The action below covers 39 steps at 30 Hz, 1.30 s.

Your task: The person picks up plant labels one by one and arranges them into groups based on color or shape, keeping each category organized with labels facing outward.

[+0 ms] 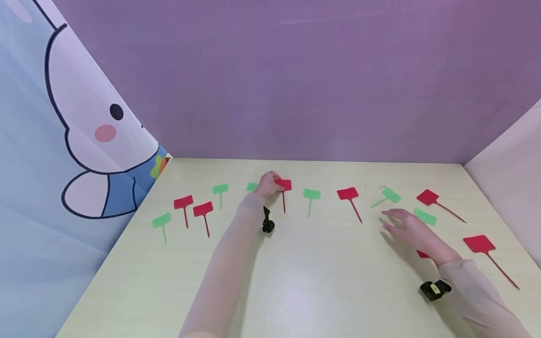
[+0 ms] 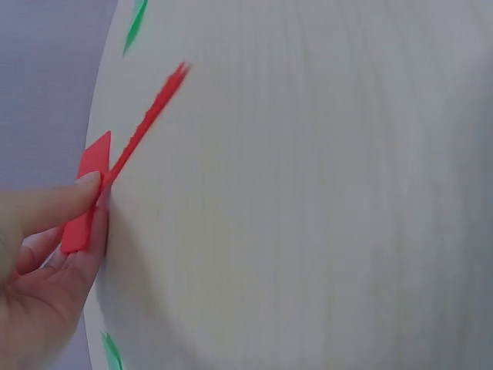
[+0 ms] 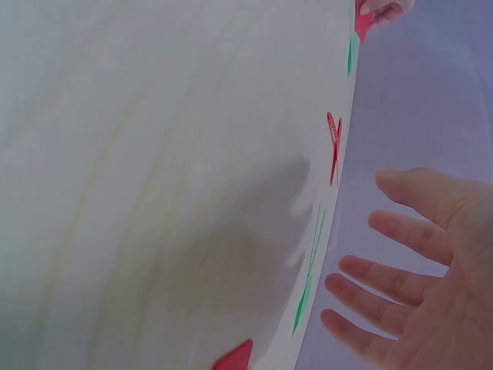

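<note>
My left hand (image 1: 267,185) pinches a red T-shaped plant label (image 2: 96,158) by its head, between thumb and fingers, near the table's far edge. Its stem points toward me. A green plant label (image 1: 251,187) is partly hidden behind that hand, and another green one (image 1: 312,194) lies just to the right. Over the right side of the table, my right hand (image 1: 407,227) holds nothing, its fingers apart in the right wrist view. Nearest to it are a tilted green label (image 1: 391,195), a half-covered green label (image 1: 424,217) and a red label (image 1: 422,254) mostly hidden under the wrist.
On the left lie green labels (image 1: 161,220) and red labels (image 1: 203,209). Red labels (image 1: 348,193) also lie right of centre and toward the right edge (image 1: 479,243). A purple wall (image 1: 313,94) rises behind the table (image 1: 296,281); a cartoon-printed cloth (image 1: 34,188) hangs left.
</note>
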{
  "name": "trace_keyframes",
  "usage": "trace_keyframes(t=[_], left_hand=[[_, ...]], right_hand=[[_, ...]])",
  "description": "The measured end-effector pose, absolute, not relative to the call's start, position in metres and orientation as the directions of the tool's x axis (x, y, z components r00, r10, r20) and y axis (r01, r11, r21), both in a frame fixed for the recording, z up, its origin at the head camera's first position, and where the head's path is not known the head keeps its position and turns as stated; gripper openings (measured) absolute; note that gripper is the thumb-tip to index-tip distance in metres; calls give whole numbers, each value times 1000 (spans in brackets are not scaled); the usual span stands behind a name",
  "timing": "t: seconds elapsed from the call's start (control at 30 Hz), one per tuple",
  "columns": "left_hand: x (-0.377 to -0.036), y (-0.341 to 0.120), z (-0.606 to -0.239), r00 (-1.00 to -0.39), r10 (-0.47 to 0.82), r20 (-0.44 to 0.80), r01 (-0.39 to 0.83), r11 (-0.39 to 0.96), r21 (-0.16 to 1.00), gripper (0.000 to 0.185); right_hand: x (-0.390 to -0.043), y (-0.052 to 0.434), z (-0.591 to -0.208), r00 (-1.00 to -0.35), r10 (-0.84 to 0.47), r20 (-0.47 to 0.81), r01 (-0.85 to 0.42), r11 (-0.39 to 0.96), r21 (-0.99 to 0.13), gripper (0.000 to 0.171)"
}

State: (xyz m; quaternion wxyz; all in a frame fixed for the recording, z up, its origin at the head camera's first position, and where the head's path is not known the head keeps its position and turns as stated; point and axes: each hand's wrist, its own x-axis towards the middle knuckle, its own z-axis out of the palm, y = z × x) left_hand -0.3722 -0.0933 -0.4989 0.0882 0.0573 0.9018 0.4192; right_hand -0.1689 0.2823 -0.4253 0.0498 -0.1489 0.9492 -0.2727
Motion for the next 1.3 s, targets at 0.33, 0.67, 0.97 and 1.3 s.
trace_keyframes(t=[0.33, 0.67, 0.97, 1.3], left_hand=[[-315, -92, -427, -948, 189, -255, -160, 408, 899, 31], [-306, -102, -430, -932, 246, -267, -146, 418, 896, 28], [-294, -111, -428, -901, 304, -311, -160, 434, 886, 26], [-285, -111, -430, -863, 341, -372, -191, 462, 866, 24]], right_hand=[[-171, 282, -426, -951, -310, -13, -256, 806, -533, 49], [-172, 278, -425, -948, -318, 24, -280, 795, -537, 47], [-172, 271, -423, -940, -335, 58, -312, 784, -536, 42], [-180, 264, -420, -943, -326, 59, -307, 792, -527, 38]])
